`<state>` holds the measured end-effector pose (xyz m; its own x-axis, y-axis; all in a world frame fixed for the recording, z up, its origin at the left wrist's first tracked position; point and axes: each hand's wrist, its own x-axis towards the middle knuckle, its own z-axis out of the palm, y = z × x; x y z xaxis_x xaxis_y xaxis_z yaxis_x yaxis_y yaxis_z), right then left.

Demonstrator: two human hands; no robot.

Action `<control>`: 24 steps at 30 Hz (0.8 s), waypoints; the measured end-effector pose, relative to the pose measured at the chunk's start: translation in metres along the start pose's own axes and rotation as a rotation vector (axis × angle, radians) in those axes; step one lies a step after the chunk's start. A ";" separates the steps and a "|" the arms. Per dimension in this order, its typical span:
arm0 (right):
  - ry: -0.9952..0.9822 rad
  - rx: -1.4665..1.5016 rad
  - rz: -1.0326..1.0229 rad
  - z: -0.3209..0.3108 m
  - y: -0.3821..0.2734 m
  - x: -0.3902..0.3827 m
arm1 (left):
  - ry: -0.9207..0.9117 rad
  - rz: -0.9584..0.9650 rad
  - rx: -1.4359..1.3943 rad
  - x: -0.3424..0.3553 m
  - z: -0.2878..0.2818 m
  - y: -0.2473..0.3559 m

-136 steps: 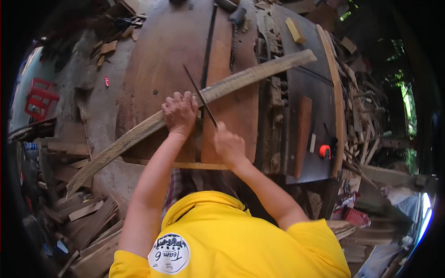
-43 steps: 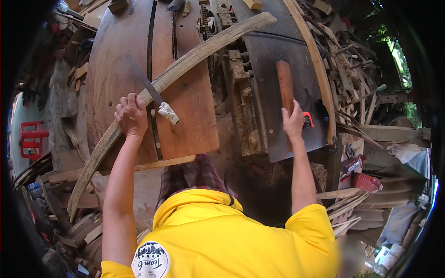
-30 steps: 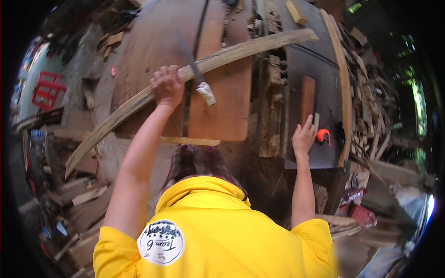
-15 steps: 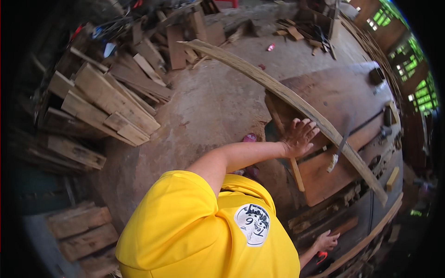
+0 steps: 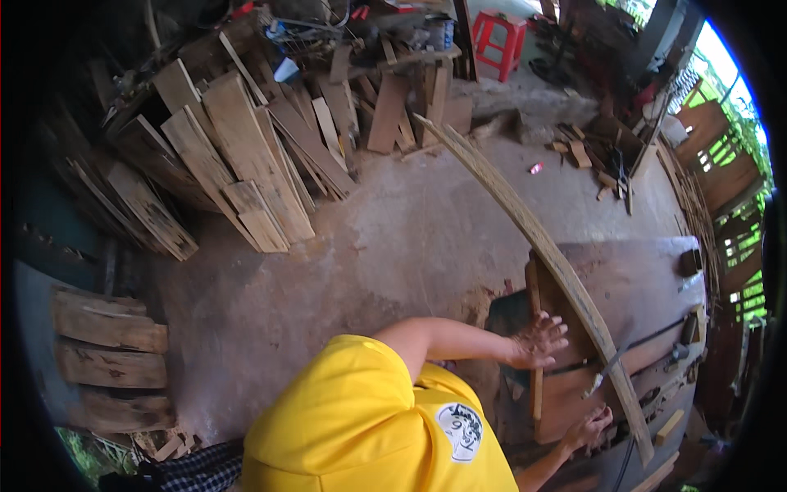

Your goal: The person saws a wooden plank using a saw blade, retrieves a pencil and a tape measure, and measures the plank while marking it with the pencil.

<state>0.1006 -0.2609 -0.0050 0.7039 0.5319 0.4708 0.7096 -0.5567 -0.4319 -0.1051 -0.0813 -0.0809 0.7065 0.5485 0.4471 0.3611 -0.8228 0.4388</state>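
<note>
A long, narrow wooden board (image 5: pixel 545 246) lies slantwise across the workbench (image 5: pixel 648 283), its far end jutting past the bench over the floor. My left hand (image 5: pixel 539 340), fingers spread and empty, is just left of the board, over a thin wooden strip (image 5: pixel 535 385) along the bench's left side. Lower down, my right hand (image 5: pixel 589 428) is beside the board's near end, its fingers loosely bent and apart, with nothing visible in them. Between the hands and the board rests a slim tool with a pale end (image 5: pixel 593 384), partly hidden by the board.
Planks (image 5: pixel 254 156) lean in a stack at the far left. Short boards (image 5: pixel 111 336) lie at the left. A red stool (image 5: pixel 498 43) stands at the back, and offcuts (image 5: pixel 580 154) litter the floor at the far right. A small wooden block (image 5: pixel 670 426) sits at the bench's right.
The view has shifted, showing more of the room's far side. My right hand has come forward from the bench's near part, closer to the long board and my left hand, which stays spread.
</note>
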 end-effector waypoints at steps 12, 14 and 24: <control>-0.296 -0.030 0.182 0.073 0.008 0.014 | 0.013 0.022 0.019 0.095 0.019 -0.018; -0.154 -0.011 0.009 0.090 0.021 0.026 | -0.029 0.010 0.013 0.107 0.032 -0.022; -0.298 0.478 0.428 0.087 -0.004 0.038 | -0.389 -0.159 -0.201 0.127 0.025 -0.012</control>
<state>0.1273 -0.1825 -0.0519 0.8546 0.5190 -0.0173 0.2566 -0.4510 -0.8548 -0.0048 -0.0055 -0.0489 0.8418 0.5372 0.0533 0.3853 -0.6671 0.6376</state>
